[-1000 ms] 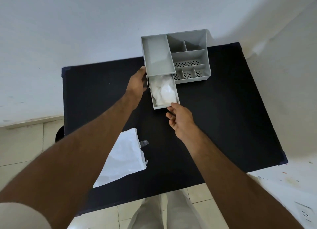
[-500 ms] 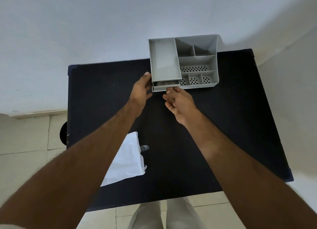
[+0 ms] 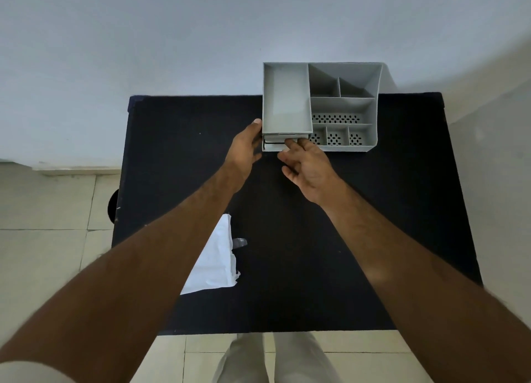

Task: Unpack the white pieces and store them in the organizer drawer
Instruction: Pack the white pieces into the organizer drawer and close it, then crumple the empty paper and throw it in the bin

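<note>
A grey plastic organizer [image 3: 343, 108] with several compartments stands at the far edge of the black table [image 3: 373, 224]. Its drawer [image 3: 273, 143] at the lower left front is pushed in, so the white pieces are hidden. My left hand [image 3: 244, 150] rests against the organizer's left front corner, thumb on its side. My right hand [image 3: 306, 163] is just in front of the drawer, fingers loosely spread, fingertips touching the drawer front. A torn white packaging bag [image 3: 215, 260] lies flat on the near left of the table, partly under my left forearm.
A small grey scrap [image 3: 240, 242] lies next to the bag. A white wall rises right behind the table. Tiled floor shows left and in front, and my trousers [image 3: 275, 359] are at the near table edge. A dark round object [image 3: 113, 206] pokes out by the table's left edge.
The drawer, open with white pieces inside a second ago, has been pushed shut by my right hand. My left hand stayed at the organizer's left side.
</note>
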